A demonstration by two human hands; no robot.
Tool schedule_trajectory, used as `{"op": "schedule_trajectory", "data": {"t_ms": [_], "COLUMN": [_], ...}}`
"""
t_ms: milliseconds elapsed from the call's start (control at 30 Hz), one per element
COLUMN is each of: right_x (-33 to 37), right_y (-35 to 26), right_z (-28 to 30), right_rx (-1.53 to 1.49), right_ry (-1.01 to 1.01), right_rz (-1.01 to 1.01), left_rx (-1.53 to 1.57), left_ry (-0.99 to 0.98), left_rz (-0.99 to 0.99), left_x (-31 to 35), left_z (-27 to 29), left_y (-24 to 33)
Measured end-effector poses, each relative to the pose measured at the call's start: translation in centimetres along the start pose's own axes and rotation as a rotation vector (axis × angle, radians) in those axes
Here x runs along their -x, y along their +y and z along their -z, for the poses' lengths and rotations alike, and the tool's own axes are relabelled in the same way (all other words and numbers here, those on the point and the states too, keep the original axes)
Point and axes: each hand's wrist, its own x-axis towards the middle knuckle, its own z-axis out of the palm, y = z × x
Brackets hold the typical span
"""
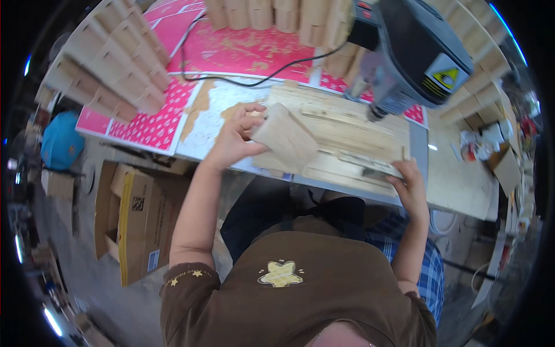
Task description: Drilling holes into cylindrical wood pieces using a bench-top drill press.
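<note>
A pale wooden block [286, 139] with a smooth, slightly curved face is tilted up over the bench. My left hand [240, 136] grips its left edge, thumb below and fingers above. To the right, my right hand [409, 182] is closed at the end of a narrow, light-coloured strip [370, 163], which lies along the wooden work board [352, 136]. The fingertips there partly hide the strip's end. Above the board hangs a drill-like machine [413, 58] with a black and grey housing; its chuck [377, 111] points down between my hands, nearer the right.
Stacked wooden blocks stand at the left [104, 69] and along the back [260, 14]. A black cable [248, 84] crosses the pink, dust-strewn bench covering [248, 52]. An open cardboard box [144, 220] sits below on the left. Small clutter [480, 141] lies at the right.
</note>
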Motion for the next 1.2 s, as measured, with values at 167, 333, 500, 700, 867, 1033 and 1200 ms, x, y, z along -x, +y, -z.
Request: {"op": "schedule_trajectory", "data": {"t_ms": [167, 333, 500, 700, 867, 1033, 1200], "right_x": [0.7, 0.5, 0.9, 0.6, 0.5, 0.3, 0.1], "right_y": [-2.9, -3.3, -2.6, -2.5, -2.0, -2.3, -2.7], "right_z": [0.7, 0.0, -0.8, -1.5, -1.7, -1.4, -1.2], "right_rx": [-0.142, -0.057, -0.087, -0.105, -0.114, -0.094, -0.087], "right_ry": [-0.048, 0.009, 0.042, 0.038, 0.062, 0.096, 0.068], "right_rz": [-0.084, 0.067, -0.039, -0.046, -0.097, -0.120, -0.108], "left_rx": [-0.257, -0.658, -1.076, -1.647, -1.812, -1.911, -1.865], "left_ry": [0.170, 0.456, 0.492, 0.476, 0.505, 0.635, 0.616], "left_rz": [0.071, 0.074, 0.017, 0.049, 0.142, 0.357, 0.504], "left_x": [1.8, 1.8, -0.6, -4.9, -7.5, -8.0, -7.5], "left_z": [9.6, 13.5, 15.1, 17.7, 20.7, 22.1, 19.1], "left_y": [2.8, 5.1, 5.8, 3.3, 0.3, -1.8, 1.1]}}
